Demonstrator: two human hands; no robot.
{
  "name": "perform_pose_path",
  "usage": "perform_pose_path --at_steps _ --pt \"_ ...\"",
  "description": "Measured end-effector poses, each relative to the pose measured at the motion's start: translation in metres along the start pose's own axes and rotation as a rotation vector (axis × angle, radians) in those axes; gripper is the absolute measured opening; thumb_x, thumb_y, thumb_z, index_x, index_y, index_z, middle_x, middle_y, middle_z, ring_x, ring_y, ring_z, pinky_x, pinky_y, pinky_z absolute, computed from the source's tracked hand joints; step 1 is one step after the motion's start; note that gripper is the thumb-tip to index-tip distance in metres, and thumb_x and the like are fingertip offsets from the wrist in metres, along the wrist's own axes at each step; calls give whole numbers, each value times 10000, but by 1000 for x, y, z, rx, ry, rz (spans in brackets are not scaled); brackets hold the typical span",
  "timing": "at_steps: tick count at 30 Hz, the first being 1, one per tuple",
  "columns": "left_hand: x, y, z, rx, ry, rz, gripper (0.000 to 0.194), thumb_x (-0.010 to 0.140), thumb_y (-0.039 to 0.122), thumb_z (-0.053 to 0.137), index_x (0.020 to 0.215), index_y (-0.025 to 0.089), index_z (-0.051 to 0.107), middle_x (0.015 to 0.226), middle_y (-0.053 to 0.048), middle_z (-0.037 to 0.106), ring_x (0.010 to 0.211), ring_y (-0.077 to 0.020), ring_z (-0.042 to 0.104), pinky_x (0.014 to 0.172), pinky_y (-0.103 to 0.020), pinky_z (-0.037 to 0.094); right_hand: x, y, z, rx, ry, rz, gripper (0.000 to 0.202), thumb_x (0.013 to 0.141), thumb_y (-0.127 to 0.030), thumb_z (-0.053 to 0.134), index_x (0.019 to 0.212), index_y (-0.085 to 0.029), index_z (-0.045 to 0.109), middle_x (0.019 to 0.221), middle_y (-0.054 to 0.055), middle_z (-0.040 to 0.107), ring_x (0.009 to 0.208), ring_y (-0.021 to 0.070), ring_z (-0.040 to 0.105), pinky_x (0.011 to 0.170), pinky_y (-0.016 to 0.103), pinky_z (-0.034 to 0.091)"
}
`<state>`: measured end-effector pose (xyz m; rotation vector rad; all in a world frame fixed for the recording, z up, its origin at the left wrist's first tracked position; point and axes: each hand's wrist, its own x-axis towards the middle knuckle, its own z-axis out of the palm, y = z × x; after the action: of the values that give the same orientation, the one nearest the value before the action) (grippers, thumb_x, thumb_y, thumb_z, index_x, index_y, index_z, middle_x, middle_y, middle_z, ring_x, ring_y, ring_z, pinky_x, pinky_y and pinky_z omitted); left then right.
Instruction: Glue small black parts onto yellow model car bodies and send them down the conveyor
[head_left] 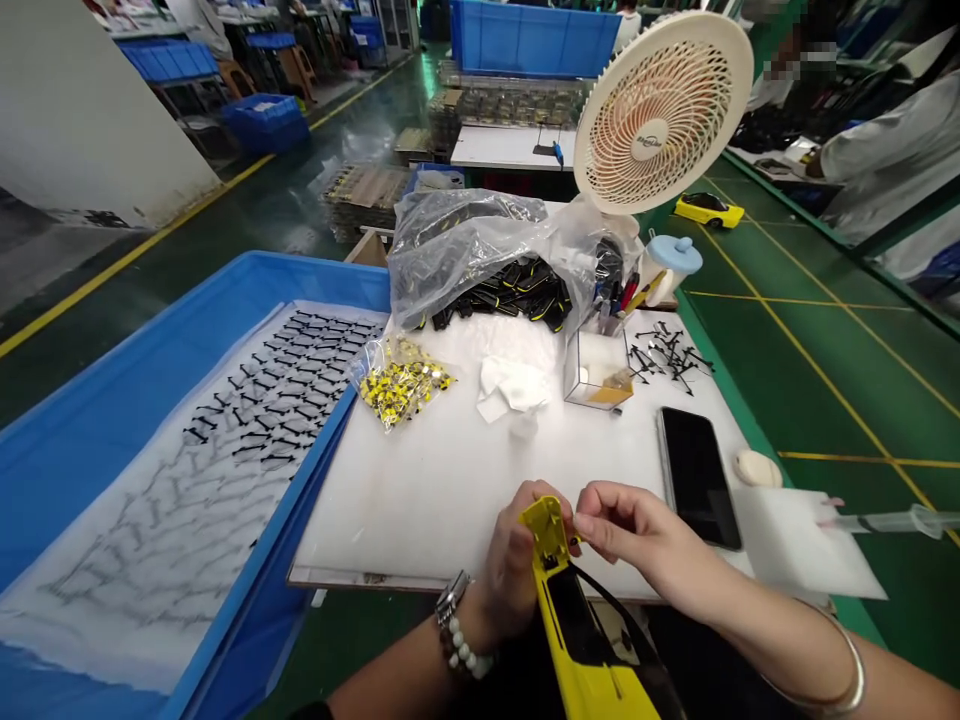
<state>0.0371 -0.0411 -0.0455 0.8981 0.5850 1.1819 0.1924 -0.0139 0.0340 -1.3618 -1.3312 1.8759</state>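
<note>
Now, left hand (506,565): gripping the yellow toy car (581,625) by one end.
Right hand (637,535): curled in at that same end, tiny yellow piece (576,542) at the tips; can't tell how firmly pinched.
Toy car: out over the table's (405,510) near edge, running back toward the body; likely light, stiff, slick plastic, probably fragile around the window; best held by the solid sides.
Phone (697,475): lying near the right wrist, crowding that side; syringe (885,521) farther right.
Ahead: bag of yellow bits (405,388), tissue (514,385), clear box (600,370).
Blue tray (322,272): walling off the left.
</note>
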Motion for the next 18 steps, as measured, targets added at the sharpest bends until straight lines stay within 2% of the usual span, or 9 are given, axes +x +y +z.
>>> perform_pose_path --at_steps 4,8,14,18 --pt "2 1 1 -30 -11 72 581 894 725 294 954 200 536 805 -20 527 663 -154 529 594 -280 430 5 0 2 81 -68 61 513 704 -623 728 656 -166 500 606 -37 490 548 70 314 532 248 221" --pt "2 -1 2 -56 7 53 578 879 740 309 923 205 523 813 -13 523 640 -149 535 572 -272 431 10 1 1 150 -97 99 511 685 -612 744 676 -167 493 579 -42 512 497 53 262 493 256 139" --pt "4 -4 4 -52 28 91 525 905 698 307 926 208 495 883 -8 513 600 -122 530 555 -268 427 11 1 0 162 -103 116 510 692 -606 739 665 -172 472 568 -36 528 482 50 282 491 255 141" --pt "6 -6 5 -61 28 120 513 905 697 308 918 216 485 871 -2 492 614 -117 478 534 -253 405 12 3 1 206 -93 144 471 696 -542 755 657 -168 472 558 -40 513 474 43 309 493 247 157"
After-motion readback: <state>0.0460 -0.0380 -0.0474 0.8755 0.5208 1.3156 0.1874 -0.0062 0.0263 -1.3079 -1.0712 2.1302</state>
